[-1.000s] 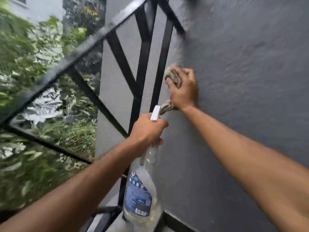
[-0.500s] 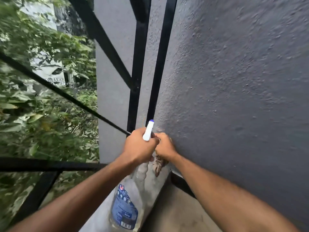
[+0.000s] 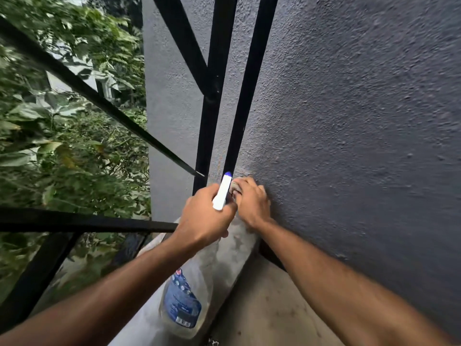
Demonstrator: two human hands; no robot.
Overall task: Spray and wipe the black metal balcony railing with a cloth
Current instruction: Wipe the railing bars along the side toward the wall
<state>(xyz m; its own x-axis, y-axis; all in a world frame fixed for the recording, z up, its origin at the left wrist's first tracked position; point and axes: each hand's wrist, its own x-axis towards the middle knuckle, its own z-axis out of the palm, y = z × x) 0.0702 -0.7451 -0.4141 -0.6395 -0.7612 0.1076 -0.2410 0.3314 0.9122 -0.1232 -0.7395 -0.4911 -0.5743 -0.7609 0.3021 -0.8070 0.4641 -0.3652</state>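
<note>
here we are low on the black metal railing (image 3: pixel 212 121), and both hands meet right at the foot of the upright bar (image 3: pixel 245 101) that runs beside the grey wall (image 3: pixel 349 121). the right hand (image 3: pixel 252 203) is curled around the cloth (image 3: pixel 235 188), pressing it to the base of that bar. only a pale sliver of fabric peeks out above the knuckles. just to its left, touching close, the left hand (image 3: pixel 207 216) grips the neck of the spray bottle (image 3: pixel 184 303). its white spray head (image 3: pixel 221 194) points up along the bar and the body hangs down below the wrist over the concrete ledge (image 3: pixel 237 248).

how far along? my read is mid-job. the wipe sits at the very bottom of this upright, so this bar looks close to finished. i cannot tell if the diagonal bar (image 3: pixel 99 98) up and left of the left hand, or the horizontal rail (image 3: pixel 87 222) level with it, are cleaned: no wet sheen or foam shows on any of them. i'd count those as left to do, or at least unconfirmed.

now the writing. the bottle carries a blue label (image 3: pixel 182 300) with a small red-and-white mark near its top and a barcode (image 3: pixel 183 322) at the bottom edge. the lettering is too blurred to read, so no brand can be called.
</note>
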